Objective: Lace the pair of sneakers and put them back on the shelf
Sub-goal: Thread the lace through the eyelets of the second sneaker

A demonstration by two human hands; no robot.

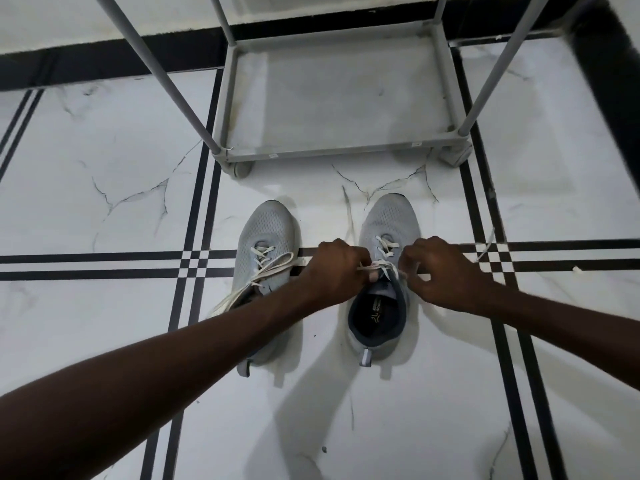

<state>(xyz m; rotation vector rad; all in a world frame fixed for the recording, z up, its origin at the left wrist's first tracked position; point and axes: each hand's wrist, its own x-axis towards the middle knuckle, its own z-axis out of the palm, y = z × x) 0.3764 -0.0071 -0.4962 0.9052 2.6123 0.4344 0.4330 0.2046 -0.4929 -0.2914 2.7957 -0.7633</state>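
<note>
Two grey mesh sneakers stand side by side on the tiled floor, toes pointing away from me. The left sneaker [268, 233] has its white lace threaded, with loose ends trailing over its left side; my forearm hides its heel. The right sneaker [388, 220] shows a dark lining and a white lace [384, 249] crossed through its lower eyelets. My left hand [334, 271] pinches one lace end at the tongue. My right hand [443, 271] pinches the other end on the opposite side. The grey shelf [332, 152] stands just beyond the toes, its bottom tier bare.
The shelf rides on small wheels [240, 168] and has slanted grey poles [173, 77] rising toward me on both sides. The floor is white marble tile with black stripe inlays. A black skirting and a wall run behind the shelf.
</note>
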